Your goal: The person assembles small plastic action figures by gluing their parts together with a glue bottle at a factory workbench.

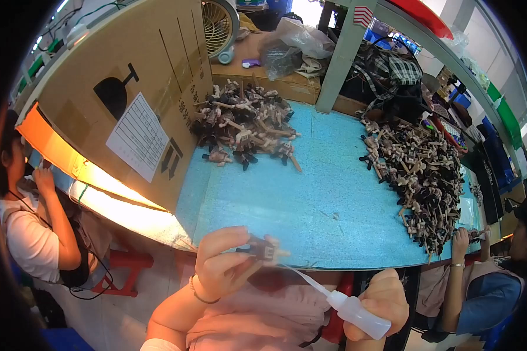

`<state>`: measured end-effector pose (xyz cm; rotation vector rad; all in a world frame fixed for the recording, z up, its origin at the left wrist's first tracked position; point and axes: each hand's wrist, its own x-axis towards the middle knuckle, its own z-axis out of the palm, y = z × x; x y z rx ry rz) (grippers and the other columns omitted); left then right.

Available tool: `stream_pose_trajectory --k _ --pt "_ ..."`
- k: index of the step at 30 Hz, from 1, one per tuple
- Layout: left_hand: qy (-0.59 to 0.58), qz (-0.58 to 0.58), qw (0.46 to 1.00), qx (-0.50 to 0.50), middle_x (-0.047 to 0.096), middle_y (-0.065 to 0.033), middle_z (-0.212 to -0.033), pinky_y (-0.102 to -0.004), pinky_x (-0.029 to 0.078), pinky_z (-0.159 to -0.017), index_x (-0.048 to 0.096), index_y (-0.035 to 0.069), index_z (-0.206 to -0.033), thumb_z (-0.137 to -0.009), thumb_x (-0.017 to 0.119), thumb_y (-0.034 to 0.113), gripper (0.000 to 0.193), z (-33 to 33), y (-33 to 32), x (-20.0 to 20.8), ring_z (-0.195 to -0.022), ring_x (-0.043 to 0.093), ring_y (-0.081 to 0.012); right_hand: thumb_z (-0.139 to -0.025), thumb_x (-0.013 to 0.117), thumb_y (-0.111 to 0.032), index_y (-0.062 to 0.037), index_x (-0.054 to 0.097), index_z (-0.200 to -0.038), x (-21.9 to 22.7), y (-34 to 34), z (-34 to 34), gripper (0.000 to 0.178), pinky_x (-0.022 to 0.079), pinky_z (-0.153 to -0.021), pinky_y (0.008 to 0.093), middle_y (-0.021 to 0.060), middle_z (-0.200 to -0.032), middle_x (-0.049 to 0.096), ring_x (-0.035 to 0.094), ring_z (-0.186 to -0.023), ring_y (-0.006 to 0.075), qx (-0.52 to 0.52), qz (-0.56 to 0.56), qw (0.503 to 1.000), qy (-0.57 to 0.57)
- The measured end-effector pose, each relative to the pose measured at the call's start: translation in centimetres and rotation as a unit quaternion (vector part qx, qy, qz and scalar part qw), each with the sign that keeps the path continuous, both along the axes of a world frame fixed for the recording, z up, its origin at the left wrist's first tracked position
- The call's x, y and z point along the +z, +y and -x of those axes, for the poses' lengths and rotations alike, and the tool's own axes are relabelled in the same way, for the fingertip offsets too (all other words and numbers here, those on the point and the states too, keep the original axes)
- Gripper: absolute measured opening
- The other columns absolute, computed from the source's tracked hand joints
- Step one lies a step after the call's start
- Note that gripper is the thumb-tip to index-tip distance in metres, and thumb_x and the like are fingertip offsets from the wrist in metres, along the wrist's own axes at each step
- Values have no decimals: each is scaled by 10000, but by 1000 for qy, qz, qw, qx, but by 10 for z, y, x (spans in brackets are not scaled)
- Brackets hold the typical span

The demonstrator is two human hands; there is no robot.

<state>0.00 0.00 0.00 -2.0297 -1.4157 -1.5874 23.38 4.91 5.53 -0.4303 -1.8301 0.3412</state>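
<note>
My left hand (219, 263) pinches a small dark and tan figure part (264, 250) near the front edge of the blue table (310, 199). In my right hand (380, 301) is a white squeeze bottle (357, 313), and its long thin nozzle points up-left and reaches the small part. One heap of similar small parts (246, 123) lies at the back left of the table. A larger heap of such parts (418, 175) runs along the right side.
A big cardboard box (123, 99) stands on the left. A fan (219, 26) and plastic bags sit behind it. One person (32, 234) sits at the left, and another person (486, 281) works at the right front corner. A red stool (126, 263) stands below.
</note>
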Motion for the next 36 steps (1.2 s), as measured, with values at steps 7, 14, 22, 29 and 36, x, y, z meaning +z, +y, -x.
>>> stream_pose_trajectory --k 7,14,22,29,36 --pt "-24 -3 1000 2 469 -120 -1057 -290 543 -696 410 90 -968 -746 713 43 378 -1 1 -3 -962 553 -232 -727 668 -542 -92 495 -862 1 -1 3 501 308 -529 266 -20 -596 451 424 -528 111 -10 19 999 27" --pt "-110 4 994 -22 450 -153 -1073 -330 567 -730 403 64 -985 -757 676 -14 364 -3 4 -9 -993 522 -236 -719 684 -530 -90 503 -878 0 -1 -2 502 309 -536 268 -18 -601 473 445 -545 113 -3 19 1000 23" --pt "-130 10 991 -41 438 -162 -1080 -354 574 -736 395 52 -991 -752 656 -60 371 -6 4 -9 -998 522 -241 -704 709 -514 -85 511 -898 -2 2 -1 511 313 -535 265 -16 -609 487 452 -550 114 26 8 999 24" --pt "-196 40 978 -66 434 -161 -1093 -349 570 -748 396 44 -985 -757 648 -66 358 -8 2 -14 -894 594 -231 -719 694 -517 -86 495 -885 -3 -1 -2 502 312 -529 264 -19 -606 459 442 -548 121 -8 11 1000 14" --pt "-266 33 957 -114 424 -157 -1097 -340 564 -759 388 36 -982 -754 633 -87 357 -12 4 -7 -895 589 -236 -741 664 -529 -86 479 -886 -4 3 4 502 314 -531 267 -12 -624 456 434 -550 124 1 4 1000 23"
